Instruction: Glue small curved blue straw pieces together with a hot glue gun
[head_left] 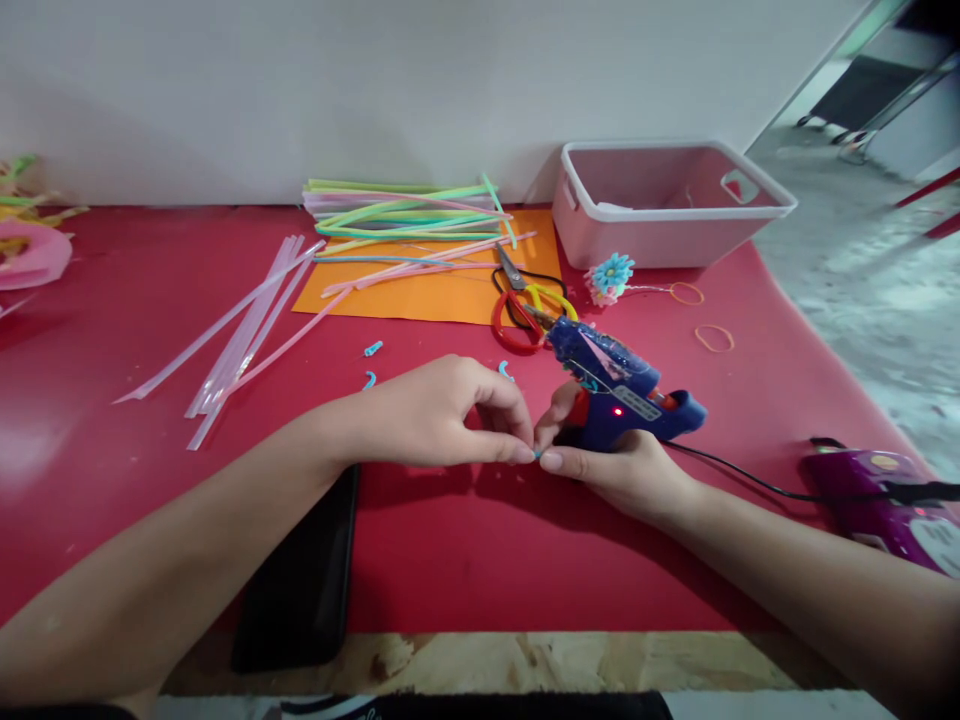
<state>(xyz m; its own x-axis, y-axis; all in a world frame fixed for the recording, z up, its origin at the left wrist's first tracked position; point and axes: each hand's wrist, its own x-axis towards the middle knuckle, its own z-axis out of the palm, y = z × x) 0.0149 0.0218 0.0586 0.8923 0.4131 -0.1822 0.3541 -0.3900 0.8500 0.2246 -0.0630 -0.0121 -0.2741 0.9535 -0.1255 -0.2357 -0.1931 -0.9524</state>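
My left hand (pixel 450 415) and my right hand (pixel 626 470) meet over the red table, fingertips nearly touching. Between their thumbs and fingers is a tiny blue piece (pixel 537 454), mostly hidden and apparently pinched from both sides. Right behind my right hand stands a blue glue gun (pixel 611 370), nozzle tilted up to the left, red light on. Its handle is partly covered by that hand, and I cannot tell whether they touch. Short blue pipe cleaner bits lie beyond my left hand: a straight one (pixel 373 348) and a curled one (pixel 506 371).
Pipe cleaners (pixel 405 215) and scissors (pixel 517 300) lie on orange paper (pixel 390 298). Clear glue sticks (pixel 247 350) are at left, a black phone (pixel 300 580) under my left forearm. At right are a pink bin (pixel 637 235), a pipe cleaner flower (pixel 613 272) and a purple power box (pixel 862 490).
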